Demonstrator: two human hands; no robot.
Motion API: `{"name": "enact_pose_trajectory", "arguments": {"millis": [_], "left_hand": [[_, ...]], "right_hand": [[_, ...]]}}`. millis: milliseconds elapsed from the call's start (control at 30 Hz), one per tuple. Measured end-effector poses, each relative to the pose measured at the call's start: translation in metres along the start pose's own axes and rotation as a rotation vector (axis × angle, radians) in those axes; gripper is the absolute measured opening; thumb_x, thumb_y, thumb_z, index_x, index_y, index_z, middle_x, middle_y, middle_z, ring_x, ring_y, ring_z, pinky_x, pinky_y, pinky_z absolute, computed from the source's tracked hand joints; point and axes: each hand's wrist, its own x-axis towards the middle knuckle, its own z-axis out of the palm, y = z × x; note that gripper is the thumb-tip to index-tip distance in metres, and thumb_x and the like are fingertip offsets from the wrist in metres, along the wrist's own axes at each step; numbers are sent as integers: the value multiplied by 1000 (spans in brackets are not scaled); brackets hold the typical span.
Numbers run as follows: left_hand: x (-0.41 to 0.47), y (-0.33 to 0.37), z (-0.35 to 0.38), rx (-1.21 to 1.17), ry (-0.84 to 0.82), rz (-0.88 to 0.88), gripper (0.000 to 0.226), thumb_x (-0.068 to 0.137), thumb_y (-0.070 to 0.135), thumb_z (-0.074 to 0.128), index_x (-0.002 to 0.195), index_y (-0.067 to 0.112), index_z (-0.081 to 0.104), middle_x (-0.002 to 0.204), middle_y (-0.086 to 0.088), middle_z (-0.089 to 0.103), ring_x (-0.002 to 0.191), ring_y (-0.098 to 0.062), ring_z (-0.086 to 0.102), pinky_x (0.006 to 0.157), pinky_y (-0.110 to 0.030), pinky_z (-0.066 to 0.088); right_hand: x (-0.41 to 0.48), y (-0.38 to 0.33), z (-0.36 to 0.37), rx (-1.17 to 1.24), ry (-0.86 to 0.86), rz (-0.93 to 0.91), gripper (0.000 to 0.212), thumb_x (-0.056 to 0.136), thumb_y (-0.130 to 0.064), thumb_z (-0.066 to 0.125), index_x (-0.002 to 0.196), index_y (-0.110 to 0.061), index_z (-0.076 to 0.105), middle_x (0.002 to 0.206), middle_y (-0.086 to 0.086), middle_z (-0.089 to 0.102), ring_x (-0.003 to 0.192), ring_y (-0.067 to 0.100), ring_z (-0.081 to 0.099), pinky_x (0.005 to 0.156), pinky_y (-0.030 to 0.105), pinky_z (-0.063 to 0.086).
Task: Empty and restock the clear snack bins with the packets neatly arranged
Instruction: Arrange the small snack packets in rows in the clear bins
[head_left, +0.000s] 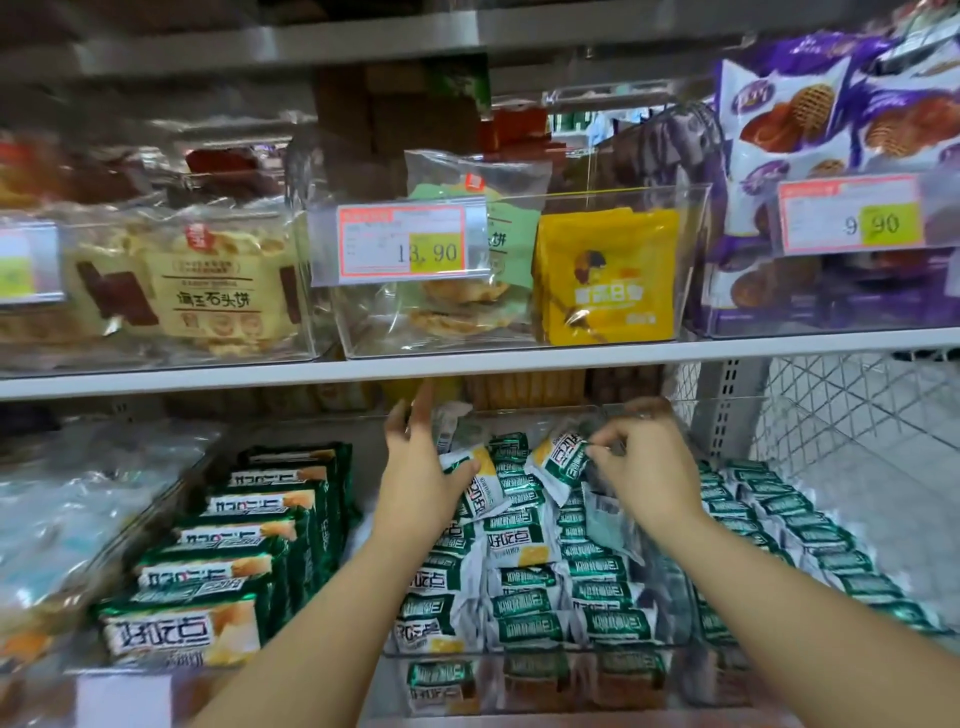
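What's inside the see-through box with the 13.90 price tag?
A clear bag of pale round biscuits and upright yellow packets. The orange-edged price tag covers part of the bag.

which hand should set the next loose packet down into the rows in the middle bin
Probably the right. The right hand pinches a tilted packet by its edge above the rows in the middle bin; the left hand has straight fingers, only its thumb resting on another packet.
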Motion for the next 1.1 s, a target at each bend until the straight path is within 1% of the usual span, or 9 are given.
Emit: {"name": "enact_pose_trajectory", "arguments": {"millis": [133,267,400,500,700,833,900,1000,1100], "left_hand": [[-1,9,-7,23,26,-13,93,85,33,70,150,36,5,159,0,-9,116,-29,56,73,-29,46],[-9,18,-15,-77,86,24,82,84,30,72,148,27,21,149,-4,30,122,-24,49,86,-31,44],[-33,17,-21,-202,103,-5,60,85,28,71,137,25,43,106,12,58,77,-4,53,60,-9,41],[-51,9,-21,-277,104,-6,41,86,25,70,124,29,53,86,19,50,63,-1,43,53,-7,38],[-60,-1,-21,-330,44,-22,28,89,27,66,114,32,55,113,-11,60,107,-26,55,71,-19,38],[-50,-7,-20,-346,42,1,24,92,27,61,116,30,57,73,6,51,60,-13,44,46,-10,34],[-43,-11,-17,-298,7,16,24,92,29,61,116,32,56,68,10,46,51,-7,37,43,-12,32],[-37,-12,-13,-170,-97,96,28,90,33,64,116,35,56,88,20,53,68,-5,52,55,-11,36],[-30,-11,-12,-163,-124,93,30,86,34,69,113,38,56,97,28,52,90,-13,58,69,-24,45]], "right_hand": [[-9,-4,-15,154,66,-36,2,87,-21,67,88,-23,66,106,7,57,59,8,42,57,22,29],[-26,-9,-32,380,86,-19,13,91,-14,62,83,-24,59,103,4,57,78,13,56,68,20,41],[-49,-14,-46,558,-105,43,9,96,-10,54,90,-17,56,80,8,66,49,9,62,48,19,47],[-58,-18,-50,571,-299,17,12,98,-10,49,89,-17,50,100,-5,61,57,21,69,56,36,53],[-56,-13,-41,333,-559,-120,16,96,-12,51,85,-24,52,110,-3,66,72,14,69,69,35,55],[-53,-12,-22,104,-581,-282,22,96,-19,53,83,-36,51,105,-11,67,91,8,64,70,25,49],[-52,-12,-7,-10,-582,-367,20,96,-20,54,83,-36,54,90,-16,64,76,10,61,63,23,44],[-54,-13,12,-71,-571,-489,10,95,-27,56,100,-31,64,94,-19,58,83,-1,52,70,11,36],[-54,-12,16,-152,-589,-524,49,84,-50,64,129,-38,50,110,-21,48,97,-2,46,80,12,35]]}}
